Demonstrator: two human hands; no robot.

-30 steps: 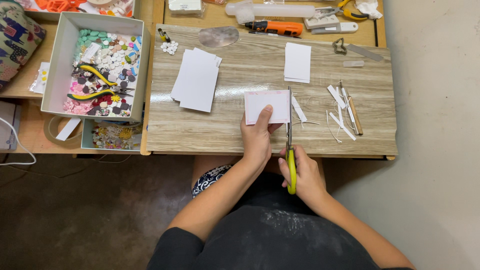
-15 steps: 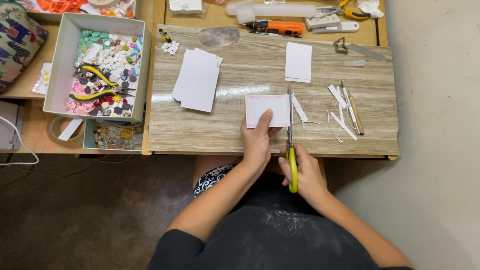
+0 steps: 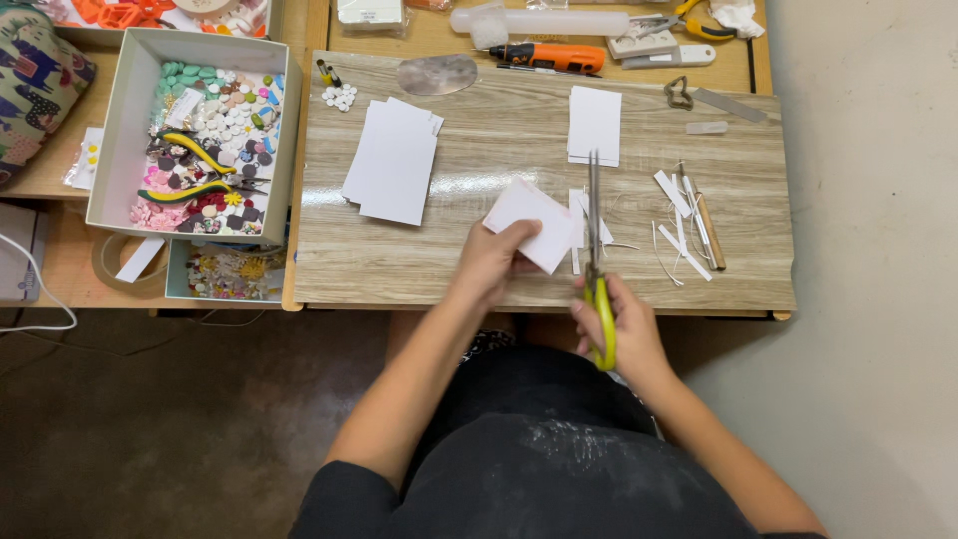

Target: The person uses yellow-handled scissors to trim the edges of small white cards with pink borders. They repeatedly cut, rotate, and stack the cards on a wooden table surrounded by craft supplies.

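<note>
Here the left hand pinches a white card, tilted just above the wooden table. The right hand grips the yellow-handled scissors, blades pointing away beside the card's right edge. Paper strips lie near.

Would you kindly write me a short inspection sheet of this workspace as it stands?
Surface: wood-grain board on a desk.
Job's things: white card, tilted; yellow-handled scissors.
Clutter: card stack, paper strips, box of beads and pliers, orange tool.
Fingers: left hand pinches the card; right hand grips the scissors.
Cables: white cable, far left.
Surroundings: brown floor, pale floor at right.
</note>
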